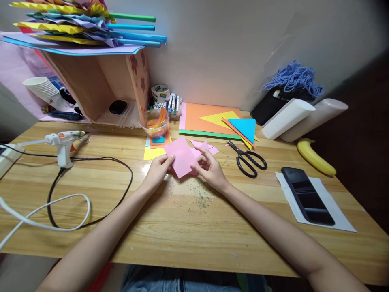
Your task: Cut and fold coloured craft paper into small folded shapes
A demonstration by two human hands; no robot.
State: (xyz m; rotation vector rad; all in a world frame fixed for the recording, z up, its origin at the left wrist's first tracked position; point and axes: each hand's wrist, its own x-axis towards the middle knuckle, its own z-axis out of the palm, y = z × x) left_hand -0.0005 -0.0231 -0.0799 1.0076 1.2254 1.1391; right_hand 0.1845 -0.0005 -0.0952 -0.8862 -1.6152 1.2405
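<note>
A square of pink paper (pixel 182 157) is held between my hands, turned corner-up above the wooden table. My left hand (pixel 159 168) pinches its left corner, thumb on top. At the right corner, my right hand (pixel 209 168) grips the paper between thumb and curled fingers. More pink paper pieces (pixel 212 149) lie just behind my right hand, partly covered by it. Scissors (pixel 247 159) with black handles rest to the right, blades pointing away to the left.
Coloured sheets (pixel 191 115) lie at the back by a clear bowl (pixel 154 123) of paper scraps. A glue gun (pixel 62 148) stands left, its cable looping across the table (pixel 182 231). On the right are a phone (pixel 306 196), a banana (pixel 316 157) and white paper rolls (pixel 288 117).
</note>
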